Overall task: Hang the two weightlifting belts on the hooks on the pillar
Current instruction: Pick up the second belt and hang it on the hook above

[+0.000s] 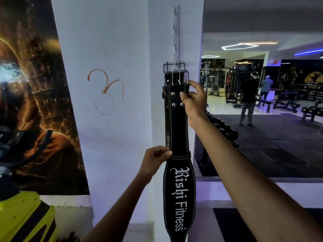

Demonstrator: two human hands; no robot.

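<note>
- Right hand [193,97] pinched shut on the upper edge of the front belt [179,172], just below its steel buckle [176,77]; thumb on the face by the rivets, fingers curled round the right edge.
- Left hand [155,160] closed on the left edge lower down, just above the stitched band where the strap widens; probably steadying so the belt hangs straight, not twisting.
- Buckle held up against the hook rail [176,32], likely to catch the frame on a lower hook (cannot tell if already seated).
- Second buckle [173,64] just behind and slightly higher, with the strap of the rear belt [167,119] peeking out at left; looks already hung, judged from position only.
- Right arm stretched up and forward, wrist bent in; left arm lower, raised from below, wrist straight.
- Both belts flat against the white pillar [122,119], lettered front end dangling down out of frame.
- Upper hooks on the rail bare.
</note>
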